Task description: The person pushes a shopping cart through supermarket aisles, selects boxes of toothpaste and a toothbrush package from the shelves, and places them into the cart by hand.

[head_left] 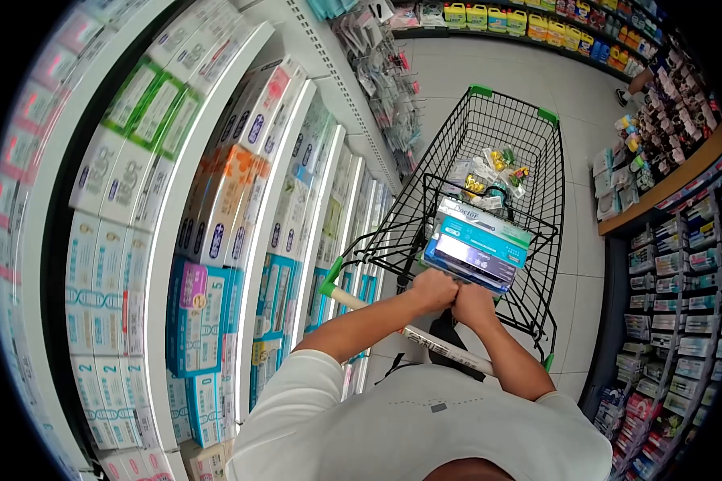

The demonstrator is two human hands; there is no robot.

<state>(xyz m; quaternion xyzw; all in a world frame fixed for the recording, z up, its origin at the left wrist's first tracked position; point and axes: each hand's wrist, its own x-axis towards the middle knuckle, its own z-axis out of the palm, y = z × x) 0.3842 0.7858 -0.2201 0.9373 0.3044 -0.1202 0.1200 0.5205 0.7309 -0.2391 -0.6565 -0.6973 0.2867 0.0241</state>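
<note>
A stack of boxes that look like toothpaste cartons (481,240), white, teal and dark purple-blue, shows at the near end of the black wire shopping cart (489,103). My left hand (436,289) and my right hand (473,306) meet side by side at the stack's near edge, closed against it. Most of their fingertips are hidden. Under my forearms runs the cart's handle bar (445,350), with neither hand on it. Deeper in the cart lie several small clear packs with yellow and green contents (493,172).
Shelves of toothpaste-like boxes (196,309) rise close on my left. Hanging packs (381,76) line the far left. A toothbrush rack (682,297) and wooden ledge (674,178) stand right. Yellow jugs (517,22) fill the back shelf. Tiled floor (582,264) shows right of the cart.
</note>
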